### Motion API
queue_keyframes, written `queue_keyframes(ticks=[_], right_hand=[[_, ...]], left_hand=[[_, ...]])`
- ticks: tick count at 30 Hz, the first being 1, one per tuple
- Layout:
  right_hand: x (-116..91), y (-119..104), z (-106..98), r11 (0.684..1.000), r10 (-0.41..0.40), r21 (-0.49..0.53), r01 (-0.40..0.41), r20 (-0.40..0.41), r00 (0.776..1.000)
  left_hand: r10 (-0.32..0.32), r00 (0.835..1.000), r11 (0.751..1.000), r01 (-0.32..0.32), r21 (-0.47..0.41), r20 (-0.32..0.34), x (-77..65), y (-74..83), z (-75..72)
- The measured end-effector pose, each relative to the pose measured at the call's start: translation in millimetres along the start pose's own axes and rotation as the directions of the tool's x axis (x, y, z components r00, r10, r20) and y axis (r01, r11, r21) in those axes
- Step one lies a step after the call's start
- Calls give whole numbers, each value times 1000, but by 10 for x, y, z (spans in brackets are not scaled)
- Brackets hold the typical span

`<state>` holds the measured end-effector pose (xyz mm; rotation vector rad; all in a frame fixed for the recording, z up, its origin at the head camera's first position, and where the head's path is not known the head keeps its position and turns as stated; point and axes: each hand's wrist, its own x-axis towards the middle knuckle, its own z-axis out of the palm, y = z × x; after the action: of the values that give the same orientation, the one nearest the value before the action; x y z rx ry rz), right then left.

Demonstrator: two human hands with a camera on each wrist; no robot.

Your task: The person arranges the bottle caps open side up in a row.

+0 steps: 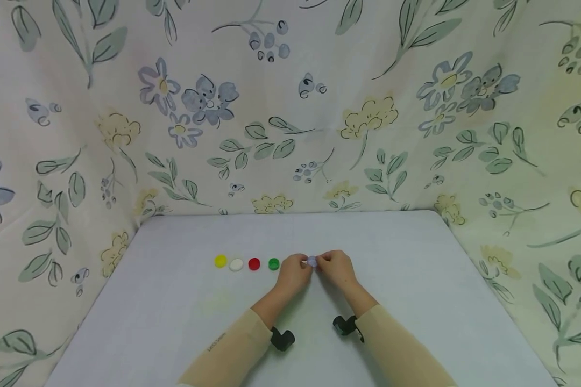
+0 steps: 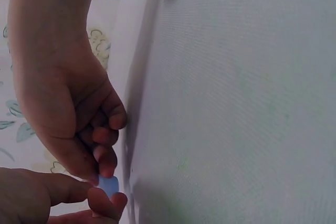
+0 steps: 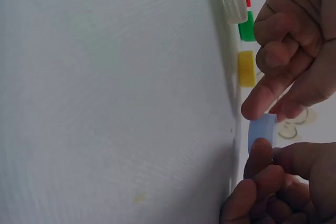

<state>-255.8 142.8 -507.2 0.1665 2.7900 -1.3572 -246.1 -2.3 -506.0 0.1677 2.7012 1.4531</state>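
Note:
A small light-blue bottle cap (image 1: 312,261) is between the two hands, over the white table. My left hand (image 1: 294,273) pinches its left side with thumb and finger, and my right hand (image 1: 338,269) pinches the opposite side. Close up, the blue cap (image 3: 262,128) stands on edge between both sets of fingertips in the right wrist view. In the left wrist view the fingers partly cover the cap (image 2: 108,185). Just left of my left hand lies a green cap (image 1: 273,264).
Further left along the same row are a red cap (image 1: 254,264), a white cap (image 1: 236,264) and a yellow cap (image 1: 220,261). The white table (image 1: 397,236) ends at the back against a floral cloth (image 1: 271,161), which also hangs at both sides.

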Motion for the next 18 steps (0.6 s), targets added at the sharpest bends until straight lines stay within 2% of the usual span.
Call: queue_keyframes(ticks=[4, 11, 18], right_hand=[[17, 28, 14, 1000, -2, 2, 2, 0, 1000], [25, 22, 12, 1000, 24, 18, -25, 25, 999], [37, 5, -9, 1000, 4, -16, -3, 87, 996]], left_hand=[[9, 1000, 1000, -9, 8, 26, -29, 12, 4], [-14, 999, 1000, 14, 14, 42, -46, 17, 17], [-24, 999, 1000, 24, 6, 42, -38, 1, 40]])
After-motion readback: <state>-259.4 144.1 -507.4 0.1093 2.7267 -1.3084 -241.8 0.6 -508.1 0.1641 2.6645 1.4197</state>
